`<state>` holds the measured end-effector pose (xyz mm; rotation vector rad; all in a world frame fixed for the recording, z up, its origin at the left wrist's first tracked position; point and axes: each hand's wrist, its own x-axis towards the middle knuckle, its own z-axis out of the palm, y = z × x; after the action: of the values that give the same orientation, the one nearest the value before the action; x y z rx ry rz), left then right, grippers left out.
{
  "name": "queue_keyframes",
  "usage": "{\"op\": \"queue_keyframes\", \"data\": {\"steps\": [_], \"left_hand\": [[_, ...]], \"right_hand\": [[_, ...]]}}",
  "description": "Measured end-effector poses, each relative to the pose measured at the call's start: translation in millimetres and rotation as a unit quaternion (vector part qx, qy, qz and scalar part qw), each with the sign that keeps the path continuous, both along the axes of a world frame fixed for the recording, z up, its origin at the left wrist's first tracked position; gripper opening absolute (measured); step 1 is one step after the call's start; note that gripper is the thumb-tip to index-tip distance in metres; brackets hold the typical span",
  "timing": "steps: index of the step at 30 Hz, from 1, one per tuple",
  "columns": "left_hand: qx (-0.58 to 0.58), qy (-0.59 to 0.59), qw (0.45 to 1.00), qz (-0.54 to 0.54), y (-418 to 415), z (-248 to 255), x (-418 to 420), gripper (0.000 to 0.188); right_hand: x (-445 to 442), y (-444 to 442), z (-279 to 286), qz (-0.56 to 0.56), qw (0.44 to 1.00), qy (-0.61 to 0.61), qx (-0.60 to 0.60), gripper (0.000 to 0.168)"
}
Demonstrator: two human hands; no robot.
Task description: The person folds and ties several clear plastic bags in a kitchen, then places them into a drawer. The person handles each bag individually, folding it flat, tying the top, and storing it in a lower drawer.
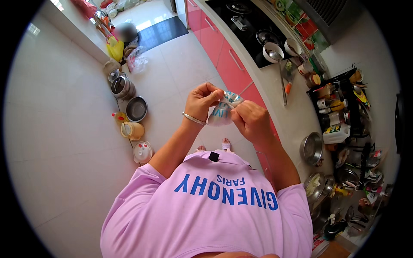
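A small clear plastic bag (221, 115) printed with blue letters hangs between my two hands, over the floor beside the counter. What the bag contains is too unclear to tell. My left hand (205, 98), with a silver bangle at the wrist, pinches the gathered top of the bag between thumb and fingers. On the other side of the gathered plastic, my right hand (251, 119) grips it with curled fingers.
The counter (290, 121) at right carries a gas hob (246, 24), white bowls (272, 52), a long metal ladle (283, 82), a steel basin (311, 148) and a bottle rack. Pots (123, 87) and a steel bowl (136, 108) stand along the left wall. Red cabinets (222, 54) line the counter's front.
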<state>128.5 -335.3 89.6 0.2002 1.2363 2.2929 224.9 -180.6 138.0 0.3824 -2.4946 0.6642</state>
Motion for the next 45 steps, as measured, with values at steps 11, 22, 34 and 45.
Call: {"op": "queue_keyframes", "data": {"steps": [11, 22, 34, 45], "left_hand": [[-0.095, 0.028, 0.995, 0.032, 26, -72, 5, 0.009], [-0.195, -0.192, 0.950, -0.152, 69, -185, 80, 0.043], [-0.310, -0.202, 0.929, 0.007, 99, -394, 80, 0.031], [-0.547, -0.149, 0.811, -0.142, 7, -505, 59, 0.039]], "right_hand": [[43, -6, -118, -0.177, 0.918, -0.174, -0.309, 0.017], [79, -7, -219, -0.235, 0.743, -0.294, -0.554, 0.025], [108, 97, -435, -0.196, 0.683, -0.451, -0.540, 0.021], [82, 232, -742, -0.480, 0.740, -0.460, -0.099, 0.066]]}}
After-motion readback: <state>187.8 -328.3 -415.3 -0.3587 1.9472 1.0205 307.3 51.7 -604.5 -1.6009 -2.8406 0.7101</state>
